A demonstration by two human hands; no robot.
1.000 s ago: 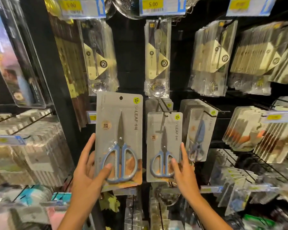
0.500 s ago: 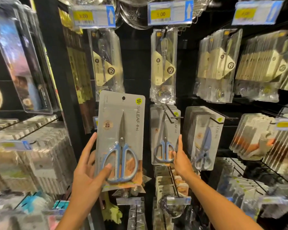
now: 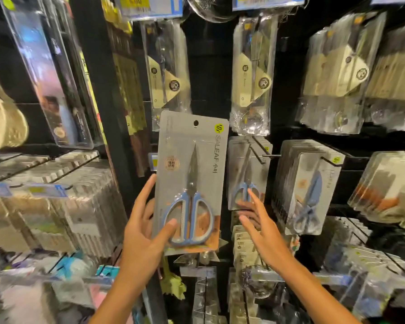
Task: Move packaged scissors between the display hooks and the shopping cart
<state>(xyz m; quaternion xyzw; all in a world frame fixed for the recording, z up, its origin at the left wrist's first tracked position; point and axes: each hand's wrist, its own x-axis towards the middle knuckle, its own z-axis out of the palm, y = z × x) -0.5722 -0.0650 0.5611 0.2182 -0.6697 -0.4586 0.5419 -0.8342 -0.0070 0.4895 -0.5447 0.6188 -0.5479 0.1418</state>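
My left hand [image 3: 143,232] holds a grey card pack of blue-handled scissors [image 3: 192,174] upright in front of the display, thumb across the lower front and fingers behind. Just right of it, more packs of the same scissors [image 3: 248,169] hang on a black display hook [image 3: 268,156]. My right hand [image 3: 260,225] is spread with straight fingers just below and in front of those hanging packs, holding nothing. The shopping cart is out of view.
Another stack of scissor packs [image 3: 306,183] hangs to the right. Clear packs of utensils [image 3: 250,73] hang on the row above, under price tags [image 3: 150,4]. A black upright post [image 3: 103,90] stands left of the held pack. Stacked card packs [image 3: 68,202] fill the left shelf.
The pack my right hand pushed back now hangs on the hook, and that hand has let go and drawn back a little. My left hand keeps the same grip on its pack.
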